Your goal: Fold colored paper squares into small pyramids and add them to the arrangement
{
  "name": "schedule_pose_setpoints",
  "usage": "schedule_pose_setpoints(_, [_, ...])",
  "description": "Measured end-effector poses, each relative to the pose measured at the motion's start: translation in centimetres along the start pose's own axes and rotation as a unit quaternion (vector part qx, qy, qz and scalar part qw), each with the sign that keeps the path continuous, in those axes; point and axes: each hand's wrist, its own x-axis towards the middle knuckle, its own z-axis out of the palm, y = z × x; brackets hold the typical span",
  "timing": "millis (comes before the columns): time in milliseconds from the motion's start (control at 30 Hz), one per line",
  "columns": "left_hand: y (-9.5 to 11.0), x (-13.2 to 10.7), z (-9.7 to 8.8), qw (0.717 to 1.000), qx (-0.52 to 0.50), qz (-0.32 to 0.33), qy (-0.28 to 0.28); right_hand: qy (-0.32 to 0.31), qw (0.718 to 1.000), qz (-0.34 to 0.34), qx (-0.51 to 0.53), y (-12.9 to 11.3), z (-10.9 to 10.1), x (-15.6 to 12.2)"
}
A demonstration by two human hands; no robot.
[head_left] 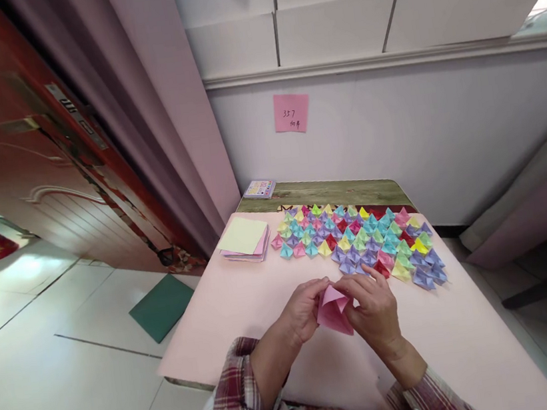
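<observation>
A partly folded sheet of pink origami paper point(334, 311) is held just above the table between my two hands. My left hand point(307, 305) pinches its left side with thumb and fingers. On its right edge my right hand point(371, 300) is closed, some fingertips hidden behind the paper. Beyond my hands lie rows of small folded paper pieces point(358, 237) in purple, blue, green, yellow, pink and red. Left of them rests a stack of square paper sheets point(245, 239), pale yellow on top.
The table point(227, 312) has a pale pink cover. At its back left corner lies a small printed packet point(260, 188). A pink note point(292, 113) hangs on the wall. A green square point(162, 307) lies on the floor, near a reddish-brown door point(65, 192) and purple curtain point(156, 79).
</observation>
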Motion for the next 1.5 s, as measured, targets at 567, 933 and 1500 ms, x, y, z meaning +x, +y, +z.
schedule_pose_setpoints(567, [-0.3, -1.1, 1.2, 0.999, 0.024, 0.023, 0.023, 0.007, 0.999, 0.021, -0.034, -0.9, -0.6, 0.3])
schedule_pose_setpoints(933, [-0.5, -1.6, 1.6, 0.994, 0.093, 0.023, 0.047, 0.013, 0.975, 0.205, 0.084, -0.4, 0.3, -0.2])
schedule_pose_setpoints(1500, [0.3, -1.5, 1.7, 0.996, 0.064, 0.066, 0.003, 0.017, 0.998, 0.053, 0.036, -0.5, -0.5, -0.1])
